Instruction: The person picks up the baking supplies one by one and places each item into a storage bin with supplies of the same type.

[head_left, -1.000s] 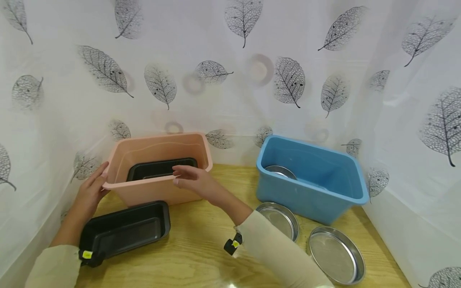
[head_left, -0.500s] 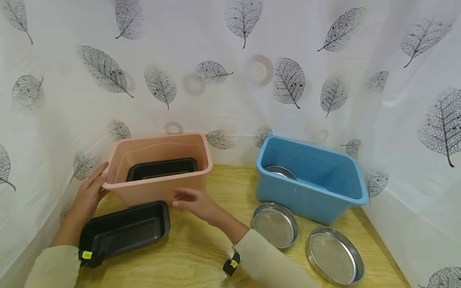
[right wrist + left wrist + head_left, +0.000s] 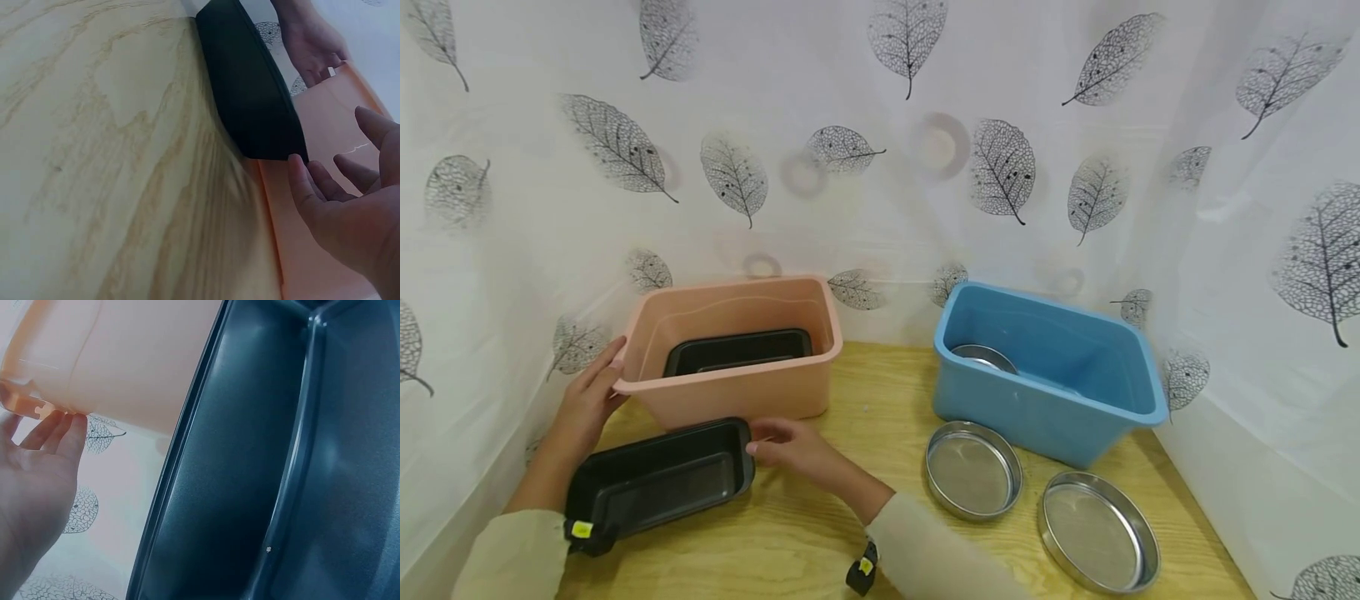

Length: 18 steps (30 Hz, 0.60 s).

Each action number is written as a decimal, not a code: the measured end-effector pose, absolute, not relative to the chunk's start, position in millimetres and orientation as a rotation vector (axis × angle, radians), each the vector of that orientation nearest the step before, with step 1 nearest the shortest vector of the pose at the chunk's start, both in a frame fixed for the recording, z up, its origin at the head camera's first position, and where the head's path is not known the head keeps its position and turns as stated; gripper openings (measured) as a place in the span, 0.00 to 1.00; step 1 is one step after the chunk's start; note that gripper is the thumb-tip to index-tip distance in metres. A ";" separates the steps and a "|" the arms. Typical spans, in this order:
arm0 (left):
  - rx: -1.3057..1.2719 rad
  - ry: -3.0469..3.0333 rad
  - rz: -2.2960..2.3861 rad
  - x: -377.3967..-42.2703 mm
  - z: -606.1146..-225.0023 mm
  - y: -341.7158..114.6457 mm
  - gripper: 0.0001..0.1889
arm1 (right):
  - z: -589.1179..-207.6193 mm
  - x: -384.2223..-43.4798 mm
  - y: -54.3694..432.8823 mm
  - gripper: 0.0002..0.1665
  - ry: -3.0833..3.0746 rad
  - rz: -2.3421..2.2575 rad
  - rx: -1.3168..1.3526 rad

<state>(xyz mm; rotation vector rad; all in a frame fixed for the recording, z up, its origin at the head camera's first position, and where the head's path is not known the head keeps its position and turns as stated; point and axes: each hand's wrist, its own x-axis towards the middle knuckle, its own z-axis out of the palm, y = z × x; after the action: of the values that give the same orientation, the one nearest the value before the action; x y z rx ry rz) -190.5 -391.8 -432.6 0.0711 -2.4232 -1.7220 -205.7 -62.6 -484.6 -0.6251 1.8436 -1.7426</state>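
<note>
Loading appears part complete on 2 sides. At the left, the pink bin [image 3: 737, 398] contains 1 visible black item, the inner pan [image 3: 737, 348]. The loose pan [image 3: 662, 485], also black and rectangular, lies on the desk [image 3: 880, 375] just in front of that bin; contact between them could not be confirmed. At the right, the blue bin [image 3: 1022, 412] contains 1 visible round tin, the inner tin [image 3: 988, 359]. Outstanding on the desk before it are 2 more round tins, the nearer to the bin [image 3: 973, 471] and the outer [image 3: 1101, 533], both untouched. Judged from this layout, 1 pan and 2 tins remain to be put away.

Hands: the left hand [image 3: 587, 398] holds the pink bin at its left end, fingers bent beneath the lip; its forearm crosses the left end of the loose pan. The right hand [image 3: 797, 450] is at that pan's right end, palm turned inward, fingers spread and thumb apart at the rim corner. No firm grip is evident; whether the thumb bears on the rim cannot be determined. The right forearm extends in low from the near right.
</note>
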 end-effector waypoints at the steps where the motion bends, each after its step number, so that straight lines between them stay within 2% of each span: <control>1: 0.073 -2.425 -1.721 -190.3 -432.5 -391.7 0.32 | -486.0 -205.5 -63.8 0.28 1.839 -1.743 -0.610; 18: 0.089 -2.430 -1.720 -191.0 -431.8 -392.0 0.32 | -505.2 -206.5 -90.0 0.26 1.857 -1.743 -0.475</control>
<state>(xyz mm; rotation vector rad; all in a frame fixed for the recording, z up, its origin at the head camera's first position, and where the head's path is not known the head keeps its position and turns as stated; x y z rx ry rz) -191.0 -392.0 -431.8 0.0891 -2.4303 -1.7195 -206.5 -90.0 -505.2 -0.4751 1.8566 -1.7434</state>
